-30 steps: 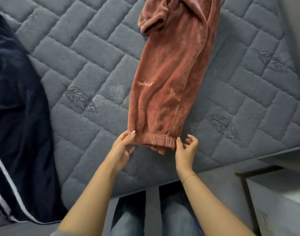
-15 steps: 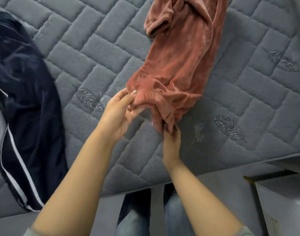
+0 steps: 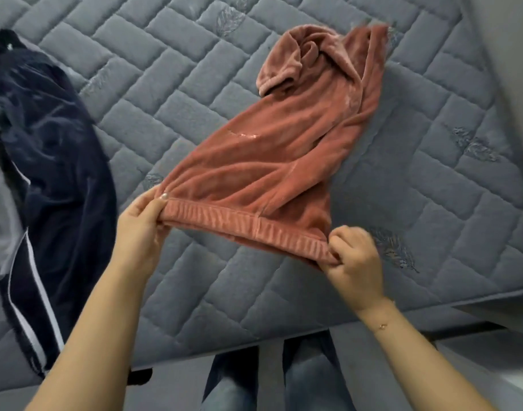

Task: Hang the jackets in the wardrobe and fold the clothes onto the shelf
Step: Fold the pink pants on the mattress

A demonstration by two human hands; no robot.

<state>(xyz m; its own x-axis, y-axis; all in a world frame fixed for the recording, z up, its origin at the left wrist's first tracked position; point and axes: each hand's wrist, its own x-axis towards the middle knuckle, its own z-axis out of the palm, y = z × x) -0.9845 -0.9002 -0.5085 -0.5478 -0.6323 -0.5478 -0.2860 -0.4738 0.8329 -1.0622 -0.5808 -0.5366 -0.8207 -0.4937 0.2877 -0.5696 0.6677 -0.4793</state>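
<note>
A fuzzy pink-brown garment lies on the grey quilted mattress. Its ribbed hem is stretched wide and lifted toward me. My left hand pinches the hem's left end, thumb on top. My right hand is clenched on the hem's right end. The garment's far end is bunched up with a cuffed sleeve or leg curled over. A dark navy garment with white side stripes lies along the mattress's left side, untouched.
The mattress's front edge runs just beyond my jeans-clad legs. A pale grey piece of furniture stands at the lower right. A light wall rises at the upper right. Grey fabric shows at the far left edge.
The garment's near end was held narrow, then bunched up. Now both hands have spread apart and pulled the ribbed hem wide and taut. The view has shifted back, showing more mattress.
</note>
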